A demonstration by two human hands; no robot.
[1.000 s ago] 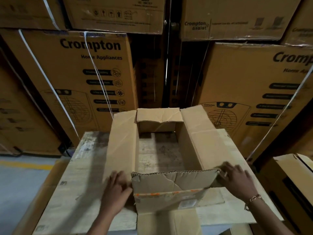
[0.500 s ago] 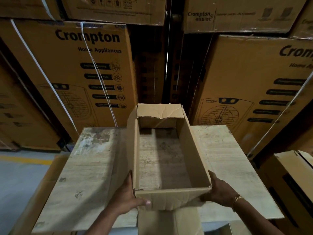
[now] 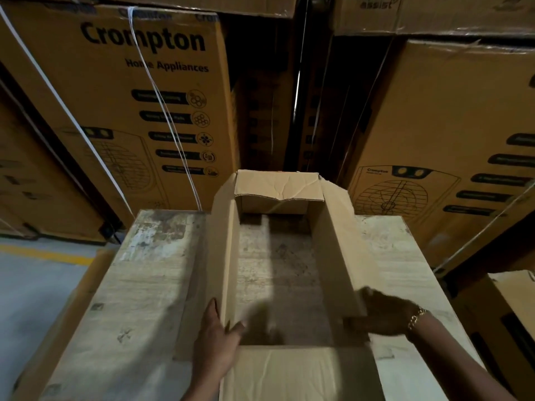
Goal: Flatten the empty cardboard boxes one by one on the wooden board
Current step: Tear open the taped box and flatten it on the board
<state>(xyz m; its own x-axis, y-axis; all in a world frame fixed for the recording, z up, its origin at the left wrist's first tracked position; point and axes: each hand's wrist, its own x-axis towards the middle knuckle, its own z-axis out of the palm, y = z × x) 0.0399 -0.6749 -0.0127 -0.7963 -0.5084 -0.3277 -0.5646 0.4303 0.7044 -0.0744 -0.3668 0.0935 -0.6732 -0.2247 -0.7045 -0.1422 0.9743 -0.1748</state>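
Observation:
An empty cardboard box point(image 3: 333, 250), open at top and bottom, stands on the wooden board point(image 3: 150, 270), whose surface shows through it. Its far flap point(image 3: 278, 185) folds inward. The near wall point(image 3: 295, 371) has swung down towards me. My left hand point(image 3: 215, 340) grips the near end of the left wall, thumb inside, fingers outside. My right hand point(image 3: 382, 312), blurred and wearing a bracelet, holds the near end of the right wall.
Tall printed appliance cartons point(image 3: 139, 105) stacked behind the board form a wall, with a dark gap point(image 3: 278, 91) between them. Another carton point(image 3: 509, 319) stands at the right. Grey floor with a yellow line point(image 3: 37, 253) lies to the left.
The near wall of the box has dropped outward towards me. Both hands shifted from the near corners onto the side walls, and the box has widened. The view moved closer.

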